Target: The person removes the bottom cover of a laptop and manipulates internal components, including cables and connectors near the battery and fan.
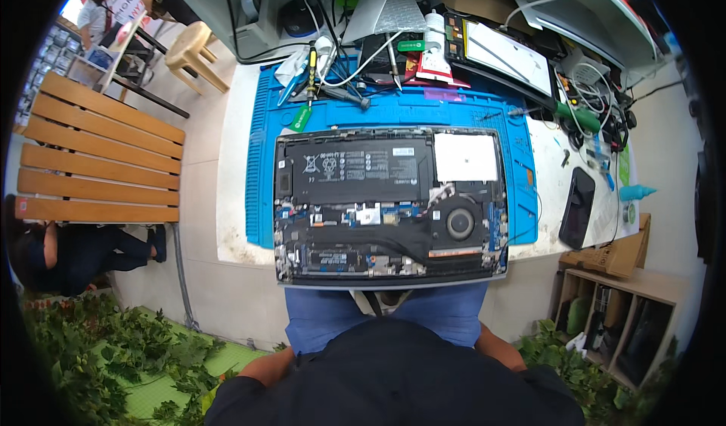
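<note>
An opened laptop (355,233) lies with its inner parts bare on a blue work mat (261,161), its near edge reaching past the table's front edge above my lap. A large black battery (359,172) fills its far half. Beside the battery is a white square (466,158), and nearer me sits a round cooling fan (459,224). Both my forearms hang at my sides. Neither my left hand nor my right hand shows; my body and legs hide them, and nothing seen touches the laptop.
Behind the laptop lie a yellow-handled screwdriver (311,66), tweezers (393,61) and tangled cables. A black phone (578,206) and a teal bottle (637,192) are at right. To the left stands a slatted wooden bench (98,153); other people are beyond it and beside it.
</note>
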Tool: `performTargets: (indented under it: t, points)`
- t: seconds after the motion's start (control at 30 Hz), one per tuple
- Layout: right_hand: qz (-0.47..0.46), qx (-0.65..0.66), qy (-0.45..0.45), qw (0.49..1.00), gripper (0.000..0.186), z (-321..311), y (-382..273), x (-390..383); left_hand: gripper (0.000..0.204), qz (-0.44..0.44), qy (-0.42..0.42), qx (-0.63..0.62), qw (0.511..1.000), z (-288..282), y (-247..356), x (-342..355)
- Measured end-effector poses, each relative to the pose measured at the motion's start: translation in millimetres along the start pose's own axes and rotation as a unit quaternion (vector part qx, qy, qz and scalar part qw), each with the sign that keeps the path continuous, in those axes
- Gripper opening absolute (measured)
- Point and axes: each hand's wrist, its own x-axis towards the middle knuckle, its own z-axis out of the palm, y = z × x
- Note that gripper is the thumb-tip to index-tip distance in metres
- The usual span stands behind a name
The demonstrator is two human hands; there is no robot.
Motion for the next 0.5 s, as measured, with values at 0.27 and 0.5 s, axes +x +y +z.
performTargets:
  t: [0.27,0.5]
  points:
    - [0.027,-0.008,-0.044,0.999,0.047,-16,-24,10,0.053,0.016,-0.061,-0.038,0.997,10,20,19]
    - [-0.048,-0.053,-0.029,0.997,0.049,-108,-40,16,0.056,0.086,-0.098,-0.024,0.991,-35,67,10]
